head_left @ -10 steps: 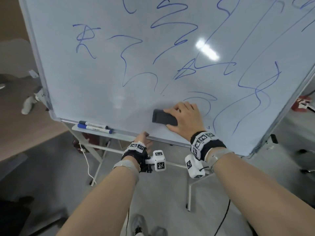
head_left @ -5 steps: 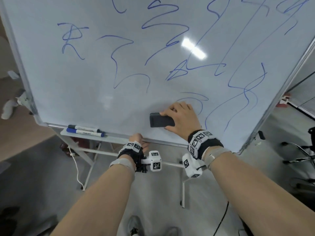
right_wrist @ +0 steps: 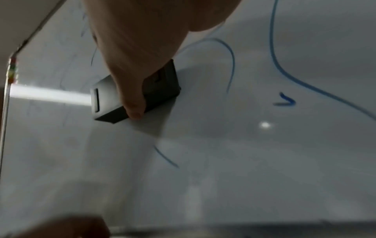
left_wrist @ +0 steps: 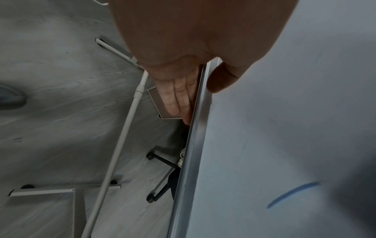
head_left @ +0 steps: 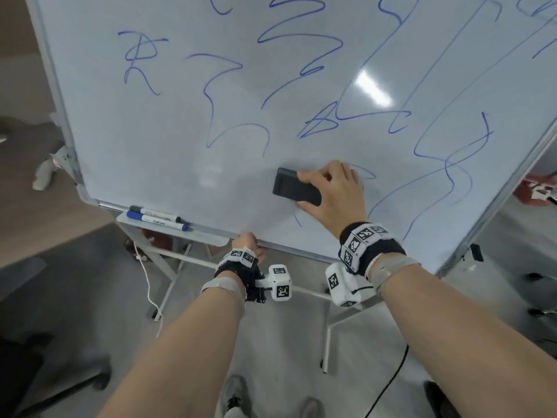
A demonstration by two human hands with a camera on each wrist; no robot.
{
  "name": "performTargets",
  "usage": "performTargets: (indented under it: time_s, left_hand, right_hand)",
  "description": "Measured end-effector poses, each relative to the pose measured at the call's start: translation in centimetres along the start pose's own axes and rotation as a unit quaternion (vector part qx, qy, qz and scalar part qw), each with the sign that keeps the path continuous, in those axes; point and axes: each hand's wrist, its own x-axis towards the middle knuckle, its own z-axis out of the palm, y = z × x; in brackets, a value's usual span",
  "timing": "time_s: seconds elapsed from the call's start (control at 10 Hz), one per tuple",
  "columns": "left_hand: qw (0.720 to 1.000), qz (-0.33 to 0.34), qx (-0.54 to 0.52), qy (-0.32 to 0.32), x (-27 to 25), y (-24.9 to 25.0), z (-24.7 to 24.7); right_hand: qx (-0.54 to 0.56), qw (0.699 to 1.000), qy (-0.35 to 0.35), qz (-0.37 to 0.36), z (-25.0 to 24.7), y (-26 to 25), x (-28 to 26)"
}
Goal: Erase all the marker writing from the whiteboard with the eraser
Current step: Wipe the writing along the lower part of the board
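A person stands close to a tilted whiteboard (head_left: 168,140) on a wheeled metal stand, seen from above over both bare forearms. Loose blue marker writing (head_left: 298,37) covers most of the board: loops, long slanted strokes and a small scribble near the middle. The lower left part of the surface is plain white.

The right hand (head_left: 334,191) presses a black rectangular eraser (head_left: 294,187) flat against the lower middle of the board. This grip is closed around the eraser, fingers along its upper edge and thumb on its lower edge. From the right wrist view, the thumb lies across the eraser's (right_wrist: 134,95) side, with a curved blue line just beside it and a short blue stroke just below it.

The left hand (head_left: 248,241) holds the board's bottom metal frame (left_wrist: 195,128), below and left of the eraser. Its grip pinches the edge, with the thumb on the white face and the fingers (left_wrist: 177,96) behind the board.

Two markers (head_left: 156,218) lie side by side on the tray (head_left: 208,236) under the board's lower left corner. Grey floor (head_left: 286,342) shows underneath.
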Motion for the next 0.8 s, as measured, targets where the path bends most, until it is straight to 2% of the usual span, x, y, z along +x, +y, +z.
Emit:
performTargets:
  time_s: [0.1, 0.2, 0.3, 0.4, 0.5, 0.6, 0.7, 0.8]
  left_hand:
    - [0.999, 0.043, 0.024, 0.02, 1.0, -0.2, 0.1]
    - [0.99, 0.06, 0.119, 0.055, 1.4, -0.4, -0.4]
    - [0.893, 0.102, 0.428, 0.101, 2.5, -1.0, -0.1]
    - [0.839, 0.094, 0.522, 0.124, 0.5, -0.9, 1.0]
    - [0.772, 0.105, 0.623, 0.065, -0.3, -1.6, 2.5]
    - [0.756, 0.116, 0.64, 0.072, -0.7, -1.6, 3.8]
    - [0.727, 0.123, 0.669, 0.092, -0.3, -1.8, 4.0]
    - [0.705, 0.111, 0.693, 0.102, -0.4, -2.1, 3.9]
  right_hand:
    - [-0.021, 0.993, -0.099, -0.062, 2.9, -0.5, -3.5]
    - [-0.02, 0.982, -0.163, -0.089, 4.3, -0.4, -5.9]
    - [-0.023, 0.985, -0.145, -0.089, 2.3, 0.9, -5.2]
    - [-0.034, 0.998, -0.041, -0.032, -1.8, 3.3, -2.7]
    - [-0.051, 0.996, 0.061, 0.04, -5.4, 5.4, -0.3]
    - [-0.042, 0.991, 0.105, 0.072, -6.1, 6.0, 0.2]
    - [0.007, 0.997, 0.057, 0.057, -3.9, 5.8, -2.0]
    - [0.001, 0.998, -0.061, -0.013, -1.2, 5.6, -5.7]
